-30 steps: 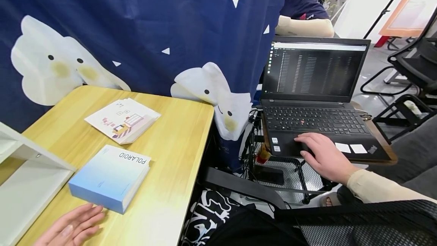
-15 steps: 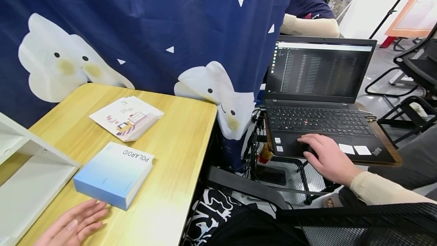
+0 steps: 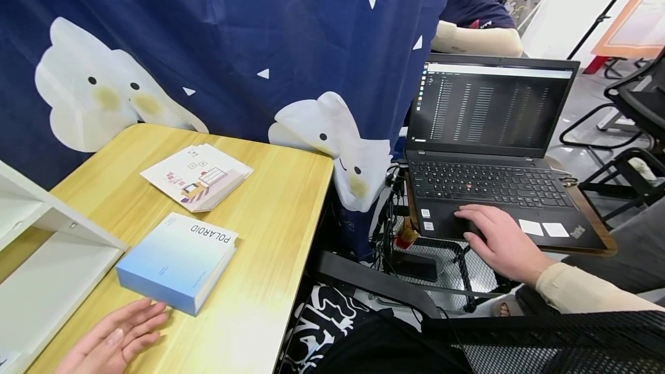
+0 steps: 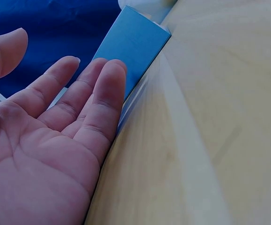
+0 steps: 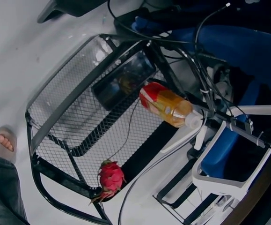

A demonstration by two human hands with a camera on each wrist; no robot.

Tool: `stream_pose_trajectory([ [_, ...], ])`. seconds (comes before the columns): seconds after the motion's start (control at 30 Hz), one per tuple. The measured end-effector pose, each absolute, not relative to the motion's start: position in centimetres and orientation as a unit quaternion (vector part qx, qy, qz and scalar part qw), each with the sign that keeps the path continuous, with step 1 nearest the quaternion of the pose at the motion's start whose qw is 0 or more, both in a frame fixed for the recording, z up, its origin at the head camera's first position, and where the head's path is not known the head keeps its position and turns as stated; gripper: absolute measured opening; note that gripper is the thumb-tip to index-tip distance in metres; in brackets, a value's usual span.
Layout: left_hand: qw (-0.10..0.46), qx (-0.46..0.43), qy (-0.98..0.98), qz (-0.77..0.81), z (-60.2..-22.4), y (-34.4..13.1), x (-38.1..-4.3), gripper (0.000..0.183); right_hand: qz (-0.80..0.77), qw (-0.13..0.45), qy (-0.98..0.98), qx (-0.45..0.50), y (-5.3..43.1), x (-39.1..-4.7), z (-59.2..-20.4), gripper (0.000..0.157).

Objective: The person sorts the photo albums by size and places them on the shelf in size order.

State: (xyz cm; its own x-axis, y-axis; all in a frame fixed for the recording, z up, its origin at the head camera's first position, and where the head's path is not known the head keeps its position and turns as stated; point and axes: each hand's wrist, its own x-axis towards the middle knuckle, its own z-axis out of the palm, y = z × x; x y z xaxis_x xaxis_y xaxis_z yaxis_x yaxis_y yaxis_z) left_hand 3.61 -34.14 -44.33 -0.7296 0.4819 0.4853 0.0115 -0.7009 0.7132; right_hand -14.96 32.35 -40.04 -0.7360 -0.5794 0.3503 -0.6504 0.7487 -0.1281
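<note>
Here, the left hand point(image 3: 114, 336) is lying relaxed on its side over the table point(image 3: 260, 281), its fingers loosely extended and gripping nothing. Its fingertips are pointing at the near edge of a blue-and-white POLAROID package point(image 3: 176, 258); whether they are touching it is staying unclear. The package is lying flat on the surface, its left corner sitting just beside the white shelf point(image 3: 62, 281), while the table's right edge is running well apart from it. Nearer the far edge, a fanned stack of illustrated cards point(image 3: 197, 178) is lying, with a dark blue curtain point(image 3: 234, 27) hanging behind.

Meanwhile, the right hand point(image 3: 501, 241) is resting, fingers relaxed, near the front edge of a laptop point(image 3: 480, 180), over the touchpad area; the space under its palm is looking too dark to read. The laptop is sitting on a brown board point(image 3: 610, 244). In the right wrist view, a bottle point(image 5: 165, 105) and a dragon fruit point(image 5: 111, 176) are showing by a wire basket point(image 5: 67, 112).
</note>
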Motion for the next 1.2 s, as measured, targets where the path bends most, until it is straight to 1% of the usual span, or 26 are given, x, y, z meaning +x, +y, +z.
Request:
stream_pose_trajectory([
  [0.13, 0.133, 0.352, 0.36, 0.853, -44.3, -34.0, 3.4, 0.051, 0.12, 0.148, -0.924, 0.333, 32.2, -14.9, -40.0, 0.04],
  [0.33, 0.142, 0.353, 0.34, 0.86, -44.1, -33.6, 3.4, 0.052, 0.107, 0.128, -0.929, 0.329, 31.9, -15.0, -39.5, 0.041],
  [0.47, 0.152, 0.348, 0.335, 0.862, -44.2, -33.6, 3.2, 0.053, 0.092, 0.156, -0.936, 0.303, 32.6, -15.0, -39.3, 0.04],
  [0.57, 0.172, 0.354, 0.325, 0.86, -44.3, -33.8, 3.0, 0.054, 0.096, 0.168, -0.932, 0.308, 32.7, -15.0, -39.3, 0.041],
  [0.7, 0.217, 0.364, 0.293, 0.857, -44.3, -34.2, 2.8, 0.055, 0.098, 0.137, -0.924, 0.343, 31.9, -15.1, -39.4, 0.044],
  [0.77, 0.228, 0.368, 0.291, 0.854, -44.3, -34.3, 2.7, 0.055, 0.092, 0.128, -0.928, 0.337, 31.7, -15.0, -39.4, 0.044],
  [0.97, 0.257, 0.365, 0.267, 0.854, -44.4, -34.5, 2.4, 0.055, 0.074, 0.164, -0.943, 0.281, 33.1, -14.6, -39.6, 0.04],
  [1.03, 0.258, 0.365, 0.266, 0.854, -44.5, -34.6, 2.4, 0.056, 0.074, 0.163, -0.939, 0.295, 33.0, -14.7, -39.7, 0.04],
  [1.2, 0.28, 0.359, 0.242, 0.857, -44.5, -34.9, 2.1, 0.052, 0.07, 0.128, -0.928, 0.343, 31.6, -14.8, -39.5, 0.042],
])
